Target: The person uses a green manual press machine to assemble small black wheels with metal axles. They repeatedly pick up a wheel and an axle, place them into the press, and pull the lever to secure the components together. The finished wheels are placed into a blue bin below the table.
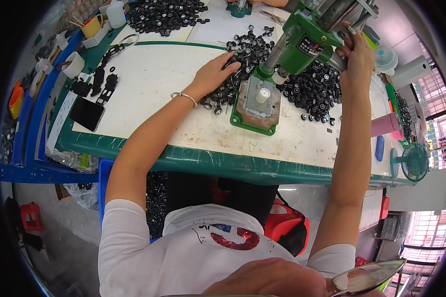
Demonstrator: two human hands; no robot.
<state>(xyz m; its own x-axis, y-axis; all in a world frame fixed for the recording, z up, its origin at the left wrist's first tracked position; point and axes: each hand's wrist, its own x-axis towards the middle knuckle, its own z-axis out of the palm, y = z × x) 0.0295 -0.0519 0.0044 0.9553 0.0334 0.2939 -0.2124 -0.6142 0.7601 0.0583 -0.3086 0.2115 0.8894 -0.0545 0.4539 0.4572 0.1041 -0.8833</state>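
Observation:
A green hand press (300, 42) stands on the white-topped table. Its base (245, 116) bears a metal plate with a white round fixture (263, 95) on it. My right hand (354, 52) is raised at the press's right side, fingers curled around its lever. Left of the press, my left hand (214, 75) reaches to a heap of small black wheels with metal pins (225, 91). Its thumb and forefinger are apart, with the fingertips at the parts; the other fingers are partly hidden. More black wheels (314, 91) lie heaped right of the press.
Another heap of black wheels (166, 17) lies at the far left. A dark phone (87, 114) and black strips (109, 86) are on the table's left. A pink cup (385, 124), a blue object (379, 148) and a green fan (414, 162) stand at the right. Someone's arm shows at the far edge.

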